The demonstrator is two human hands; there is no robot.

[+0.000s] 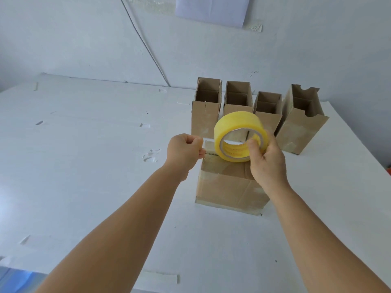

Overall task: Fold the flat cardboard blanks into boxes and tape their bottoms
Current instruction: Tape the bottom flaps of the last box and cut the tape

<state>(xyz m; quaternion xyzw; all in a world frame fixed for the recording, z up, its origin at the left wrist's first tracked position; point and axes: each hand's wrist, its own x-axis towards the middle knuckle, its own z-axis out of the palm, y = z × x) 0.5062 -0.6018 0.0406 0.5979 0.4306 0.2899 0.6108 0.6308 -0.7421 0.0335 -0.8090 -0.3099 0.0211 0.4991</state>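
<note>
Taping step in hand — my right hand [267,163] grips yellow tape roll [240,136] at frame centre, fingers [254,148] curled through core. Left hand [184,152] pinches tape end, I judge. Upturned box [230,187] just below on tabletop [84,166]. Next — stretch strip, press across bottom seam.

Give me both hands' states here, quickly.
Left hand: fingers pinch the free end of the tape pulled off the roll.
Right hand: grips the yellow tape roll above the cardboard box.
</note>
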